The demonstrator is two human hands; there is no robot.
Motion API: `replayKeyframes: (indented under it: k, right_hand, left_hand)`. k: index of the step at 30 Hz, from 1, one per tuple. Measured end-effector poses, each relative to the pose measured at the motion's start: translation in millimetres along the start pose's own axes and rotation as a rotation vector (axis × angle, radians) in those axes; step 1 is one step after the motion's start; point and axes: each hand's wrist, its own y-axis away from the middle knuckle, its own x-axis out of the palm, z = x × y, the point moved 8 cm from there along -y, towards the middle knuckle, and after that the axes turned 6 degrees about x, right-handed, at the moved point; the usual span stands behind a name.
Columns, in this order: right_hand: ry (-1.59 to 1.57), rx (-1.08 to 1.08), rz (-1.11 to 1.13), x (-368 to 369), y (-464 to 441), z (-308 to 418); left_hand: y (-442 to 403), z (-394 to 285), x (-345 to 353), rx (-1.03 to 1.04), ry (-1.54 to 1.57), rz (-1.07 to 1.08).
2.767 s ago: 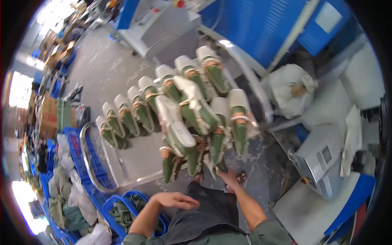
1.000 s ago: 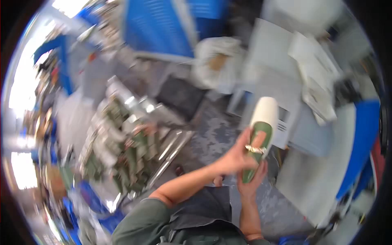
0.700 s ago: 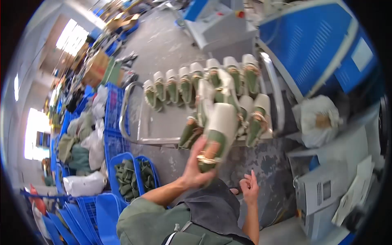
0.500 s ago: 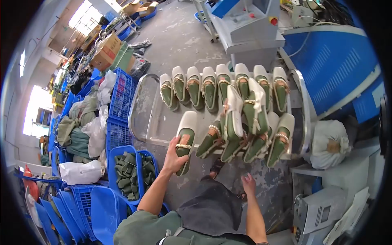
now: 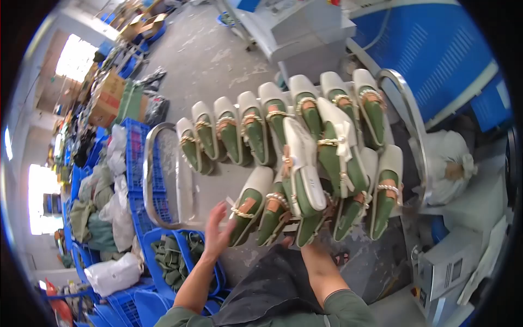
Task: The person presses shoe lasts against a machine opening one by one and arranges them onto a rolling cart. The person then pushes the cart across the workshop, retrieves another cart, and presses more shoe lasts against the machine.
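Note:
My left hand (image 5: 217,233) is open, its fingers apart, beside the heel end of a cream-and-green shoe (image 5: 252,203) at the left end of the rack's near row. My right hand (image 5: 310,252) reaches up to the near edge of the rack, and its fingers are hidden behind the shoes. Above it, a cream-and-green shoe (image 5: 303,158) lies tilted on top of others, its pale sole side showing. A second shoe (image 5: 339,147) with a pale bow leans beside it. Several matching shoes with bead-trimmed straps stand in the far row.
The rack's curved metal rails (image 5: 148,182) rise at both ends. Blue crates (image 5: 144,158) and a blue bin of green pieces (image 5: 171,259) stand left. On the right are a white sack (image 5: 449,163), a grey machine (image 5: 447,278) and a blue panel (image 5: 430,60).
The shoe in my left hand now rests on the rack's near row, and the hand has let go. My right hand has moved up to the rack's near edge. The view has tilted.

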Motion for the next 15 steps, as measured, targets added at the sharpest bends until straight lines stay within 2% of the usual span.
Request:
replayKeyframes:
  k: [1, 3, 5, 6, 8, 10, 12, 14, 15]
  right_hand:
    - [-0.084, 0.017, 0.032, -4, -7, 0]
    - [-0.315, 0.045, 0.106, -21, -4, -5]
    - [-0.585, 0.076, 0.224, -45, 34, -23]
    - [-0.697, 0.098, 0.274, -61, 62, -32]
    - [-0.839, 0.145, 0.316, -95, 123, -51]
    - [-0.809, 0.151, 0.211, -134, 187, -83]
    - [-0.782, 0.188, 0.075, -174, 243, -113]
    - [-0.789, 0.271, -0.059, -215, 281, -141]
    - [-0.792, 0.314, -0.125, -235, 302, -155]
  left_hand:
    - [8, -19, -14, -0.021, -0.011, -0.055]
    - [29, -60, 8, -0.009, 0.245, 0.608]
    - [77, -95, 57, -0.07, 0.354, 1.328]
    - [103, -82, 85, -0.106, 0.402, 1.495]
    - [116, -39, 144, -0.272, 0.1, 1.451]
    - [117, 16, 213, -0.259, -0.066, 1.111]
    - [122, 96, 309, -0.278, -0.039, 0.923]
    - [107, 19, 370, -0.331, 0.196, 0.81]
    - [101, -23, 408, -0.182, 0.281, 0.798]
